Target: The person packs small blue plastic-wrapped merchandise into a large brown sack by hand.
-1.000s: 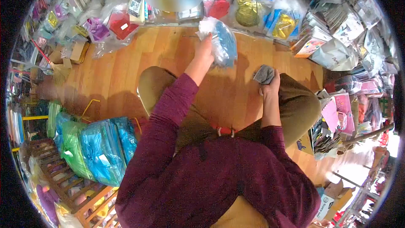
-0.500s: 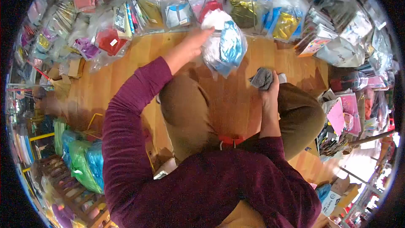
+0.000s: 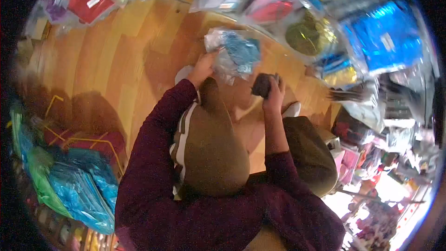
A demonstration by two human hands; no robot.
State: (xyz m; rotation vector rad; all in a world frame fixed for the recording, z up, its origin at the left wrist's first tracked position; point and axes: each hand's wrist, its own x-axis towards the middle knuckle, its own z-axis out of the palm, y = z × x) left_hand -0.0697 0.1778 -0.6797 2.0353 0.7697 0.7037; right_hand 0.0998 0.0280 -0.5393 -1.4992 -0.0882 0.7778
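Left hand (image 3: pixel 203 69): seen toward 11 o'clock from the middle of the view; the near left edge of the plastic bag is grasped, though the exact finger placement is blurred.
Plastic bag (image 3: pixel 241 55): placed near 12 o'clock, above the wooden floor (image 3: pixel 100 51) or on it, which cannot be told; blue contents are seen through clear film. It is judged light, floppy and slippery, and is best taken by a gathered fold, film and contents together.
Grey cloth (image 3: pixel 261 86): held toward 2 o'clock, apart from the bag, crumpled into a bunch; judged soft, light, unbreakable and easily gripped, best taken around its thick middle.
Right hand (image 3: pixel 275 95): found just beyond, also toward 2 o'clock; the cloth is clasped between thumb and fingers.
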